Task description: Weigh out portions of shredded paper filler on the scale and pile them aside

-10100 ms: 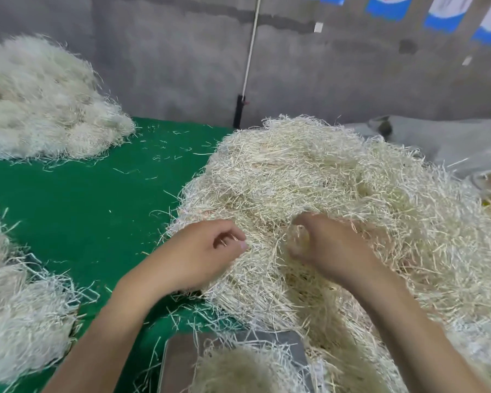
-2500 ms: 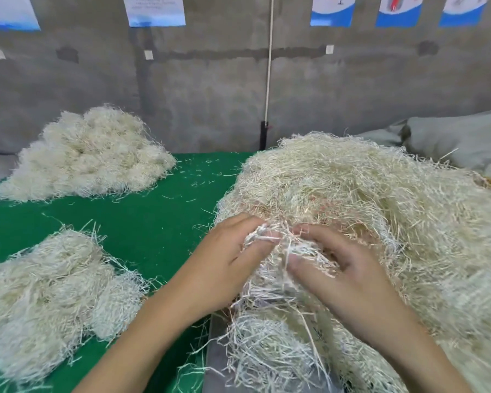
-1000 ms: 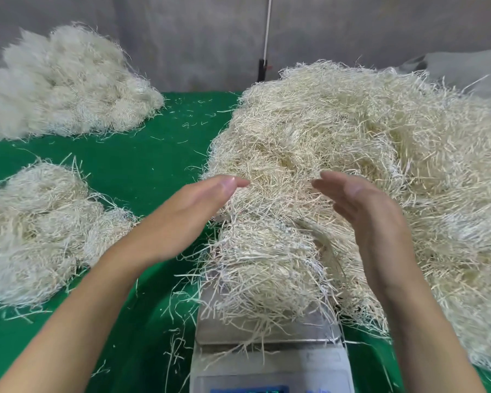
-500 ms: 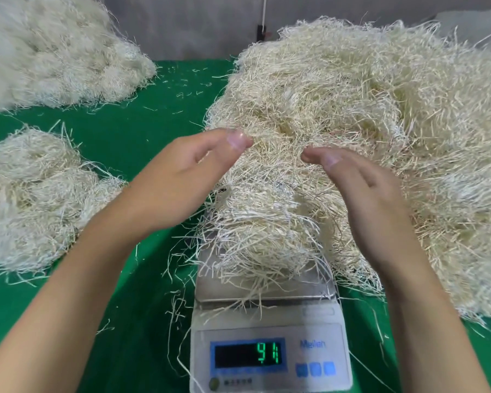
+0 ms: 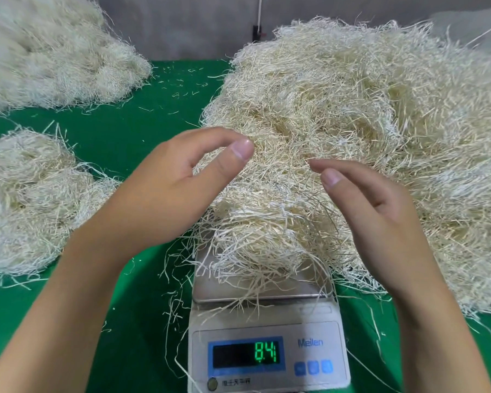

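A white digital scale (image 5: 267, 344) sits at the front centre of the green table; its green display reads 84. On its steel pan lies a portion of cream shredded paper filler (image 5: 261, 234), touching the big loose heap (image 5: 366, 123) behind and to the right. My left hand (image 5: 179, 188) hovers just left of the portion, fingers loosely bent, holding nothing. My right hand (image 5: 369, 211) hovers on the portion's right side, fingers relaxed and empty.
Weighed piles of filler lie at the left (image 5: 31, 199) and at the far left back (image 5: 54, 49). Loose strands are scattered on the green table (image 5: 142, 117). A grey wall closes the back.
Both hands have let go of the filler and drawn slightly apart above the scale. The display has gone from 91 to 84. The camera has tilted further down.
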### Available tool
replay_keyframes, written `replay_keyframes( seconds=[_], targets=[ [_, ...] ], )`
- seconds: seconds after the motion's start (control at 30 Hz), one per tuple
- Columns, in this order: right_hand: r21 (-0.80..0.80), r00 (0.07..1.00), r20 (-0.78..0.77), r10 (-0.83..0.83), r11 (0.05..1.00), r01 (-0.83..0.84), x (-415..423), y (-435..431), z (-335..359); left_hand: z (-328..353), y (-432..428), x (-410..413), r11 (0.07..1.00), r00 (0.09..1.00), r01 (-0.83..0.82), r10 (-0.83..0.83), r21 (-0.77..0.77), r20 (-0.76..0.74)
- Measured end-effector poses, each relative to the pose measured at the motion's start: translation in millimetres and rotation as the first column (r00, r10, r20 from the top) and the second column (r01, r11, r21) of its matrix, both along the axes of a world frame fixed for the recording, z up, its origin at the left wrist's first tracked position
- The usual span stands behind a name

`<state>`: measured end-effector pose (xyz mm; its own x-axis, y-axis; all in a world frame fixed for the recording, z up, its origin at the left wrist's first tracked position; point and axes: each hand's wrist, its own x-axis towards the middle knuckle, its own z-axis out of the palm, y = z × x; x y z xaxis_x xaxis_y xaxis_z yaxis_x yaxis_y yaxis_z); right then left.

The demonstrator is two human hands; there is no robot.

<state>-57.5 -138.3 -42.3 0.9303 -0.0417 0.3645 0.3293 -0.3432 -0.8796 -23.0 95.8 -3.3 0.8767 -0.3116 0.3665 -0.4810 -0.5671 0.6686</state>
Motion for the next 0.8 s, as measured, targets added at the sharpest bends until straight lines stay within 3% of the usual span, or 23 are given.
replay_keyframes(
  seconds=[0.33, 0.5, 0.6, 0.7, 0.8],
  targets=[
    [0.093, 0.994, 0.021, -0.111, 0.99, 0.109, -12, -11, 6, 14, 6, -6, 0.997, 0.996, -0.052, 0.057, -0.063, 0.075],
    [0.156, 0.994, -0.039, -0.105, 0.982, 0.11, 3, -25, 30, 34, 24, 17, 0.98, 0.983, -0.177, 0.181, -0.088, 0.04],
    [0.133, 0.996, -0.042, -0.076, 0.988, 0.081, 22, -30, 50, 41, 28, 38, 0.978, 0.978, -0.209, 0.208, -0.029, -0.016],
    [-0.029, 0.994, -0.092, -0.066, 0.998, 0.064, 47, -36, 64, 39, 27, 68, 0.979, 0.977, -0.176, 0.187, 0.106, -0.104],
    [-0.399, 0.98, -0.18, -0.084, 0.917, 0.005, 80, -39, 67, 31, 20, 100, 0.975, 0.974, -0.048, 0.094, 0.218, -0.205]
  ],
)
